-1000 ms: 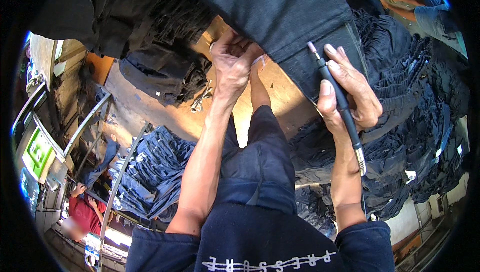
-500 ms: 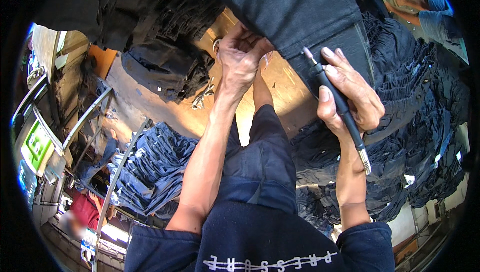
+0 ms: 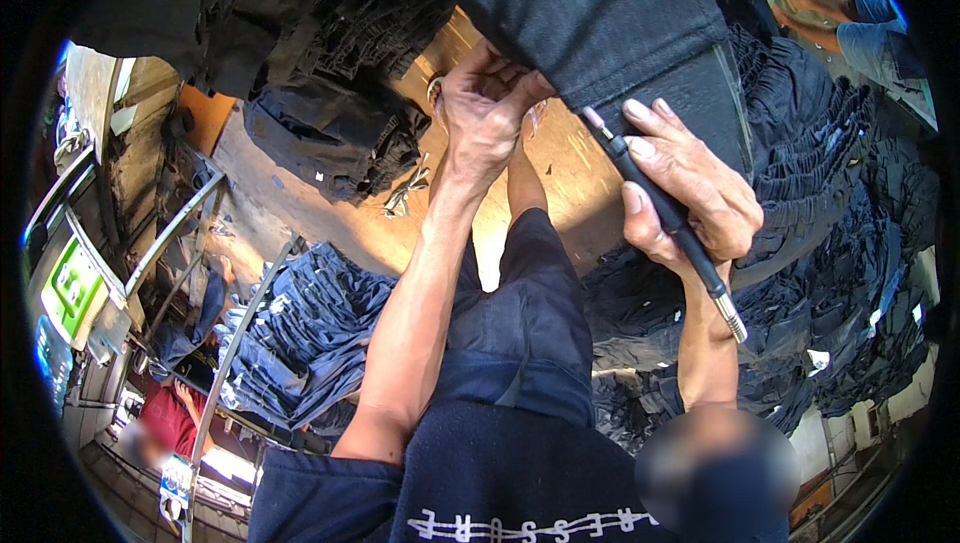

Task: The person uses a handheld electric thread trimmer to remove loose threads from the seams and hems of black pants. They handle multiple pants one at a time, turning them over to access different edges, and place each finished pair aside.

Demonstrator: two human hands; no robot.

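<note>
A dark denim garment (image 3: pixel 600 13) hangs across the top of the view. My left hand (image 3: pixel 490 113) pinches its lower hem edge with closed fingers. My right hand (image 3: pixel 685 188) grips a slim black pen-like tool (image 3: pixel 665 218) with a metal end at the bottom; its tip touches the denim hem next to my left fingers. My legs in dark shorts (image 3: pixel 520 313) show below, with one bare foot on an orange-brown floor (image 3: pixel 570 183).
Stacks of dark jeans (image 3: pixel 840 243) rise at the right, and blue jeans (image 3: pixel 300 343) lie piled at the lower left. More dark garments (image 3: pixel 330 133) lie heaped on the floor at the upper left. A metal rail (image 3: pixel 235 353) and another person in red (image 3: pixel 170 423) are at the left.
The denim hem and both my hands have risen and shifted slightly right in the view. The tool tip stays against the hem.
</note>
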